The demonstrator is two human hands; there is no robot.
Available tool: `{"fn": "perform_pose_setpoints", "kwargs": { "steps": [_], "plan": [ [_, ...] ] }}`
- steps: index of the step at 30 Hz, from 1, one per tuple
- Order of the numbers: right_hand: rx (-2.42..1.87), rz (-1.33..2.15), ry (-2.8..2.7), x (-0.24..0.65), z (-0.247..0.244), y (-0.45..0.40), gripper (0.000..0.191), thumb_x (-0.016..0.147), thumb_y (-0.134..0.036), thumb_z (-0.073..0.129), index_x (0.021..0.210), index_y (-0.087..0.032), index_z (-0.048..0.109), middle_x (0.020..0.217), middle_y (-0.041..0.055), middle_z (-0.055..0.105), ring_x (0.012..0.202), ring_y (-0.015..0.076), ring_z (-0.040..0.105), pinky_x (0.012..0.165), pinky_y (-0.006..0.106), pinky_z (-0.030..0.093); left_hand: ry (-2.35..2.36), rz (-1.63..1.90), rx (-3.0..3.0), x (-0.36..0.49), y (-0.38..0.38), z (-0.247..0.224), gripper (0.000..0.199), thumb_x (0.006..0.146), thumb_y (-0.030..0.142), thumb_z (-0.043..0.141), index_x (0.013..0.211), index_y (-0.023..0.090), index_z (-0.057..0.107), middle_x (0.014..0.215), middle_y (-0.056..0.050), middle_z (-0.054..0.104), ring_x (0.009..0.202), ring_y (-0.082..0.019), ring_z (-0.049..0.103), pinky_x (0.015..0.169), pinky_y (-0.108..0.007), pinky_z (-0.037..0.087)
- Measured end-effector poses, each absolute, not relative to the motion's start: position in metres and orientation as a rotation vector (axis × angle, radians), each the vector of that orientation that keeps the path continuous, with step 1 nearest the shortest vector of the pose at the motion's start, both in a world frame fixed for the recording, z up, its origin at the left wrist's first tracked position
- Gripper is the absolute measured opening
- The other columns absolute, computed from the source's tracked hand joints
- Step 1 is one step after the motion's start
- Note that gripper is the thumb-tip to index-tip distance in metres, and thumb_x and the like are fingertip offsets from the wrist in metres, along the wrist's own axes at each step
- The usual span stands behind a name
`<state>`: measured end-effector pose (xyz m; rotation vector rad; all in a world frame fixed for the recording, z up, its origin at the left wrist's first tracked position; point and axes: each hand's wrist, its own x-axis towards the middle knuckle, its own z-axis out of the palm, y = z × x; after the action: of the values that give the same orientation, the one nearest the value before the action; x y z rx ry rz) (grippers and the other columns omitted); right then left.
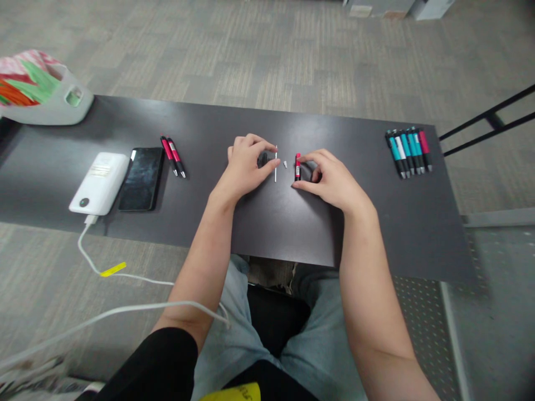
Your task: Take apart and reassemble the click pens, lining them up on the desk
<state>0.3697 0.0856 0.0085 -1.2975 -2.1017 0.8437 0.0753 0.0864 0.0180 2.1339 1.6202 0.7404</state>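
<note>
My left hand [249, 162] is over the middle of the dark table, thumb and index finger closed at a thin white pen refill [276, 172]. Something dark, partly hidden, shows under its curled fingers; I cannot make out what. A tiny pale pen tip [285, 164] lies on the tabletop between the two hands. To the right of it, my right hand [330, 178] grips a short red and black pen barrel [297, 167], index finger near its upper end and thumb near its lower end. The barrel points away from me.
At right lies a row of several turquoise, white and red pens [408, 153]. Two red pens [173, 157], a black phone [142, 178] and a white power bank [99, 181] with a cable [86, 250] are left. A white basket [69, 103] stands far left.
</note>
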Motion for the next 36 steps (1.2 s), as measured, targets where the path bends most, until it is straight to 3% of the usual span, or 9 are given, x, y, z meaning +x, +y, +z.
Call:
{"fn": "perform_pose_setpoints", "kwargs": {
  "steps": [4,9,12,16,22,29,33,36],
  "plan": [
    [-1.292,0.810,-2.120,0.363,0.009,0.085,0.050,0.095,-0.047,0.105,0.139,-0.030,0.089,0.144,0.0114,0.084,0.087,0.0279,0.072,0.095,0.053,0.068,1.588,0.742,2.168,0.086,0.085,0.014,0.021,0.114,0.034,0.090,0.134,0.036,0.092,0.153,-0.012,0.081,0.152,-0.044,0.064,0.134,-0.065,0.051],
    [-1.329,0.818,-2.066,0.364,0.012,0.084,0.063,0.093,-0.052,0.106,0.149,-0.030,0.087,0.154,0.0144,0.083,0.082,0.0274,0.074,0.089,0.054,0.068,1.614,0.771,2.199,0.101,0.082,0.004,0.025,0.108,0.033,0.096,0.133,0.035,0.092,0.155,-0.014,0.082,0.154,-0.048,0.064,0.133,-0.068,0.053],
    [-1.403,0.747,-2.025,0.366,0.014,0.085,0.048,0.103,-0.054,0.096,0.144,-0.031,0.087,0.148,0.0157,0.084,0.085,0.0315,0.077,0.092,0.058,0.069,1.660,0.780,2.204,0.106,0.081,0.000,0.026,0.107,0.033,0.098,0.133,0.033,0.091,0.155,-0.016,0.083,0.154,-0.050,0.065,0.133,-0.071,0.053],
    [-1.508,0.688,-2.004,0.359,0.015,0.085,0.021,0.114,-0.048,0.082,0.126,-0.031,0.086,0.133,0.0165,0.087,0.095,0.0371,0.080,0.099,0.061,0.069,1.707,0.749,2.210,0.112,0.078,0.003,0.024,0.108,0.030,0.097,0.132,0.031,0.092,0.156,-0.017,0.083,0.156,-0.051,0.066,0.132,-0.072,0.051],
    [-1.682,0.575,-2.032,0.337,0.020,0.078,0.023,0.113,-0.054,0.084,0.118,-0.031,0.083,0.135,0.0170,0.088,0.122,0.0442,0.081,0.100,0.057,0.068,1.710,0.707,2.210,0.116,0.077,0.010,0.013,0.112,0.025,0.094,0.123,0.031,0.092,0.153,-0.014,0.087,0.155,-0.048,0.068,0.131,-0.070,0.050],
    [-1.723,0.652,-2.028,0.338,0.025,0.081,0.009,0.106,-0.039,0.085,0.105,-0.031,0.082,0.117,0.0173,0.090,0.115,0.0468,0.084,0.101,0.059,0.069,1.642,0.776,2.165,0.112,0.078,0.016,0.017,0.108,0.016,0.095,0.112,0.032,0.090,0.140,-0.008,0.095,0.149,-0.044,0.074,0.134,-0.070,0.047],
    [-1.688,0.701,-1.932,0.339,0.024,0.082,0.015,0.106,-0.043,0.087,0.103,-0.032,0.078,0.108,0.0127,0.090,0.100,0.0397,0.082,0.099,0.055,0.068,1.577,0.975,2.015,0.107,0.083,0.019,0.017,0.109,0.018,0.096,0.113,0.033,0.089,0.124,-0.003,0.097,0.131,-0.037,0.084,0.137,-0.067,0.049],
    [-1.578,0.715,-1.899,0.340,0.023,0.081,0.020,0.110,-0.050,0.085,0.112,-0.032,0.078,0.116,0.0103,0.092,0.088,0.0329,0.077,0.098,0.053,0.069,1.512,1.204,1.817,0.102,0.089,0.020,0.014,0.110,0.020,0.095,0.114,0.031,0.088,0.120,-0.002,0.096,0.119,-0.031,0.088,0.130,-0.056,0.059]
  ]
}}
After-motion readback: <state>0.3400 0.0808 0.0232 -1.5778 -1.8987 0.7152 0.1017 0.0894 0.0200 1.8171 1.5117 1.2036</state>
